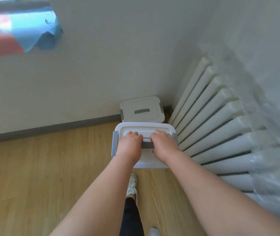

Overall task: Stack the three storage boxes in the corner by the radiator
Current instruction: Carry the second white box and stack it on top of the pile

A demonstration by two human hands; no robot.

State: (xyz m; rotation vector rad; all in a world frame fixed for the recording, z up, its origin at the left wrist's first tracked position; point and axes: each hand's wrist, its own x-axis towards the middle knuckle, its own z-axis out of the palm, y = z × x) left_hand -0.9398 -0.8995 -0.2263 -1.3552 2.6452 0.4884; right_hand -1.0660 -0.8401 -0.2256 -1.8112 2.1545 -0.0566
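our left hand (129, 144) is curling its fingers over the left end of the grey handle (147, 144), and our right hand (163, 143) is curling over the right end, so both are gripping that one bar, knuckles up, with a short stretch of grey showing between them. the handle is sitting in the middle of the lid of the near storage box (122, 128), a white plastic box with a grey side latch (115, 144) on its left edge and another peeking out past our right wrist. we are holding this box straight ahead of us, over the wooden floor (50, 167); we cannot tell whether its base is touching the floor or hanging above it. just beyond it, the corner storage box (131, 106) is sitting against the wall (101, 65), its lid closed, with the same grey handle and latches, and the near box's far edge is overlapping its front edge in our view. the white radiator (221, 120) is running along the right wall, its ribs just beside the right side of both boxes. a grey skirting board (50, 129) is lining the foot of the far wall. below the near box we are seeing a white laced shoe (132, 184) and a black trouser leg (130, 217). blue cloth (47, 36) is hanging at the upper left, blurred.
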